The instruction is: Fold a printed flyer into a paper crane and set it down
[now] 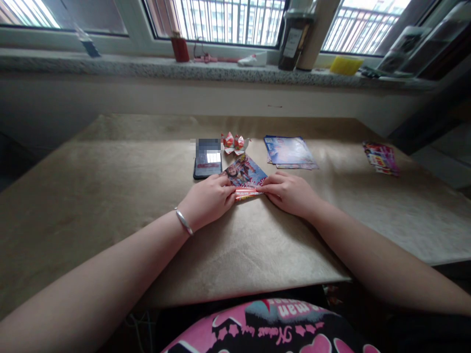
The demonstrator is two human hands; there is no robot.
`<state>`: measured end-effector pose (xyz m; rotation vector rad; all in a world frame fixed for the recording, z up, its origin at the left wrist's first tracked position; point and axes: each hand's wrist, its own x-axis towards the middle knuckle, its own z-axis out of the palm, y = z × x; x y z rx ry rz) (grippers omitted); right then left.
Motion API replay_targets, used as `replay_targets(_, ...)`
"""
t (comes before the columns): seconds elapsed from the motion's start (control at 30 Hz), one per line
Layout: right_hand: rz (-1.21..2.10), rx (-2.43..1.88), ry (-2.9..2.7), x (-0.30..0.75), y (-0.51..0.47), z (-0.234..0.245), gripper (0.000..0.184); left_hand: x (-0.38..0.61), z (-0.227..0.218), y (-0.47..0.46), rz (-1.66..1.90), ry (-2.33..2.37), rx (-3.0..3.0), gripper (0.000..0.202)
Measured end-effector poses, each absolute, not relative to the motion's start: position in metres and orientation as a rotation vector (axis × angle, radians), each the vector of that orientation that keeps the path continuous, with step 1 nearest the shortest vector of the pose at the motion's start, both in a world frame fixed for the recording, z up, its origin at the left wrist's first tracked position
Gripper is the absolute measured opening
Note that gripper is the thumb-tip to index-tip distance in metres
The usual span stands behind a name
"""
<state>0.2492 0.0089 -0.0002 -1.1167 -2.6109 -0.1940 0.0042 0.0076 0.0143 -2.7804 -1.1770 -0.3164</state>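
Observation:
A glossy printed sheet of paper lies on the table in front of me, with its near corner folded up into a red and yellow strip. My left hand pinches the left end of that fold, thumb and fingers together. At the right end, the fingers of my right hand are closed on the paper's edge. Just beyond the sheet sit two small red and white folded paper pieces. A phone rests close to my left hand, its screen lit.
Right of centre lies a stack of printed sheets. Several small colourful packets or cards are at the table's far right. Along the granite windowsill stand a red container, a dark jar and a yellow object.

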Motion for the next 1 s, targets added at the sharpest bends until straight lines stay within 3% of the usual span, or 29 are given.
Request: replay_targets(1.0,-0.195,-1.179,-2.606,0.247,0.008,0.002,0.026,0.0092,0.0183,0.0045,-0.195,-1.128,-2.682,0.029)
